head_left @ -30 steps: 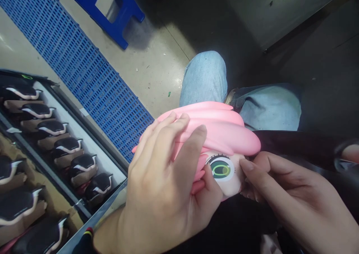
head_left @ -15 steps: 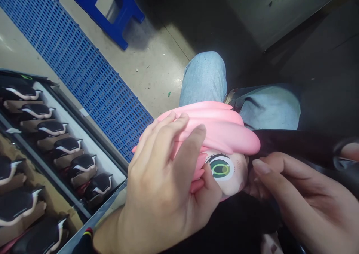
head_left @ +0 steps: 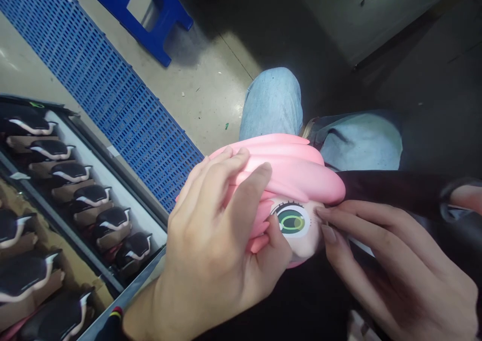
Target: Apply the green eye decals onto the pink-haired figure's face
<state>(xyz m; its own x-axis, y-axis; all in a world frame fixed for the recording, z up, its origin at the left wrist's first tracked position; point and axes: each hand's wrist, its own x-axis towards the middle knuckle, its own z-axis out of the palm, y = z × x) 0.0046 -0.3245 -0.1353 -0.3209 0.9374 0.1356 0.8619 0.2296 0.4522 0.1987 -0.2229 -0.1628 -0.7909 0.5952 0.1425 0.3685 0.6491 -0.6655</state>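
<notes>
A figure head with glossy pink hair point(head_left: 293, 167) lies tilted above the lap, a green eye point(head_left: 292, 222) showing on its pale face. Wrapped over the hair from the left is my left hand point(head_left: 222, 235), its thumb bent near the eye. My right hand point(head_left: 391, 255) is at the face's right edge, thumb and index finger pinched close together against it. Whatever may be between those fingertips is too small to make out.
Crates with cardboard dividers point(head_left: 77, 215) at the left hold several black and white parts. Beyond them runs a blue slatted mat point(head_left: 109, 90). A blue plastic stool point(head_left: 150, 24) stands at the top. Jeans-clad knees point(head_left: 273, 102) are behind the head.
My right hand has moved left and its fingertips now meet the edge of the face. The pink head and my left hand have shifted slightly left.
</notes>
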